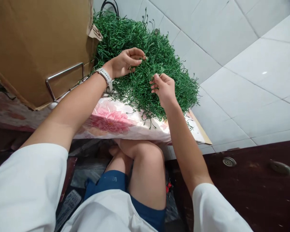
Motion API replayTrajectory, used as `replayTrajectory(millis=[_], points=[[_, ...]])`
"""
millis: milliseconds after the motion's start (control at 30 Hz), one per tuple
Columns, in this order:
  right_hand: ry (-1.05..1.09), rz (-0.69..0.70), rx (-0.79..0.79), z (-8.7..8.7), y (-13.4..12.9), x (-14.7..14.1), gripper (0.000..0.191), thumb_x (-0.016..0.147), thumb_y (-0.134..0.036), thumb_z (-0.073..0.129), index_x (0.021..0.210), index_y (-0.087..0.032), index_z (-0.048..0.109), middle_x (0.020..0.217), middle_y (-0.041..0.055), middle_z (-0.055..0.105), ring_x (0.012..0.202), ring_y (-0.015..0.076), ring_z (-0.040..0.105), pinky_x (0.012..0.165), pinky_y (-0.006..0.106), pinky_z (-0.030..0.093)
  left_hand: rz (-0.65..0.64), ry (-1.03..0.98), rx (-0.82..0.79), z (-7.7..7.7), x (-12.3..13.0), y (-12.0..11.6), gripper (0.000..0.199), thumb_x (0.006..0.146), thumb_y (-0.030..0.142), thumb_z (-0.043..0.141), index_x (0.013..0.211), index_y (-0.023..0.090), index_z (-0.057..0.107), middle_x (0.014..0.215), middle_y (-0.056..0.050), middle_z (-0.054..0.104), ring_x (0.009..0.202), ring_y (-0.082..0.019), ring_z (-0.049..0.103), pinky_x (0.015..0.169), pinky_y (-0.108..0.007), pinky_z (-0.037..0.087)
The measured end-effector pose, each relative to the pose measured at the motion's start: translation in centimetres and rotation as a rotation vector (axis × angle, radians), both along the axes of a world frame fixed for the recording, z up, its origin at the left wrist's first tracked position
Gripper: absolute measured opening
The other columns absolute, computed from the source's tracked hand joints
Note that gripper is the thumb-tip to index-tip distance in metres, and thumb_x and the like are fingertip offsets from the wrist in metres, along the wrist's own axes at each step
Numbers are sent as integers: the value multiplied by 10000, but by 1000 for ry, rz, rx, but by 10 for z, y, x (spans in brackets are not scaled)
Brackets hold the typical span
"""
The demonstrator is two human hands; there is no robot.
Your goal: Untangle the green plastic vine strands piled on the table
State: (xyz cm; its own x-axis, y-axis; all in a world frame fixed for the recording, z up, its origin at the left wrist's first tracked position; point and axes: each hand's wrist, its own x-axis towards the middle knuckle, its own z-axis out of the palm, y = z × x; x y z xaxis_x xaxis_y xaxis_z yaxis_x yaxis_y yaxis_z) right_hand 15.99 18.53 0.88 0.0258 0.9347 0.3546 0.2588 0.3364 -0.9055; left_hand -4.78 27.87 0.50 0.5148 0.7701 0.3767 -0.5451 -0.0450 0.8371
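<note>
A big heap of thin green stems [135,35] with small knobbed tips, like artificial plant pieces, lies on a flower-patterned cloth [111,119]. Over its middle, my left hand [127,62], with a white watch [104,79] on the wrist, pinches a small green piece between thumb and forefinger; the other fingers curl loosely. Slightly lower and to the right, my right hand [164,88] has thumb and forefinger pressed together on a thin green stem, its other fingers curled in. A short gap separates the two hands. The stems' ends blend into the heap behind.
A large cardboard box [43,38] stands at the left, with a metal wire handle [64,72] before it. White tiles [251,77] rise behind the heap. Dark red wood [251,190] with round metal fittings is at lower right. My knees are under the table edge.
</note>
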Motion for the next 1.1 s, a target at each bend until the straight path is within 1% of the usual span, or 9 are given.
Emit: replayTrajectory(millis=[133,267,367,433,500,667,867,967,1100], points=[[98,24,4,1,14,8,365,888,-447,772,749,-215,526,784,-16,663,583,60,563,485,173,451,73,-64,-88,2,-4,-2,325,889,-110,592,882,200,688,862,88,782,812,-67,561,711,-275,358],[182,109,64,1,28,2,431,825,-492,812,746,-235,475,777,-28,637,613,73,573,512,190,463,143,-95,-87,2,-5,3,261,889,-12,636,875,238,710,941,83,774,848,-85,629,729,-263,432],[233,210,65,-3,33,-6,462,738,-503,883,889,-256,524,897,-27,692,702,82,630,587,197,528,225,-99,-56,3,1,6,200,905,58,650,974,237,708,1096,64,770,1038,-120,706,800,-247,503],[281,278,34,-9,33,-11,565,662,-451,944,999,-274,527,997,-22,725,773,91,663,620,198,557,276,-57,-11,6,8,3,216,941,90,617,1092,228,688,1190,47,754,1197,-161,698,880,-257,540],[331,327,7,-16,32,-15,613,658,-414,955,1072,-287,522,1076,-10,746,835,103,687,648,209,582,304,3,29,9,15,-4,249,970,112,583,1174,229,664,1244,36,736,1293,-198,666,939,-286,559],[367,374,-46,-24,26,-19,469,788,-384,881,1132,-271,582,1033,4,766,843,117,713,691,237,613,289,0,32,19,21,-19,191,936,94,635,1048,245,672,1265,72,724,1235,-176,678,997,-288,565],[404,351,-36,-13,23,-4,192,908,-315,766,996,-185,655,984,-12,733,777,63,686,668,177,553,512,137,67,22,7,-8,283,923,219,662,1130,402,719,1245,144,756,1487,-198,497,1039,-308,548],[452,364,-68,-8,23,3,146,946,-295,717,899,-182,638,912,-34,705,710,41,655,636,163,522,490,91,69,23,0,-6,212,888,234,706,932,439,730,1139,208,772,1433,-172,521,1052,-298,511],[419,502,-136,-9,25,5,250,933,-324,750,791,-177,607,766,-37,646,602,42,567,556,172,463,420,-16,44,33,-2,-14,351,932,82,620,793,392,707,877,188,758,1078,-125,629,956,-281,502]])
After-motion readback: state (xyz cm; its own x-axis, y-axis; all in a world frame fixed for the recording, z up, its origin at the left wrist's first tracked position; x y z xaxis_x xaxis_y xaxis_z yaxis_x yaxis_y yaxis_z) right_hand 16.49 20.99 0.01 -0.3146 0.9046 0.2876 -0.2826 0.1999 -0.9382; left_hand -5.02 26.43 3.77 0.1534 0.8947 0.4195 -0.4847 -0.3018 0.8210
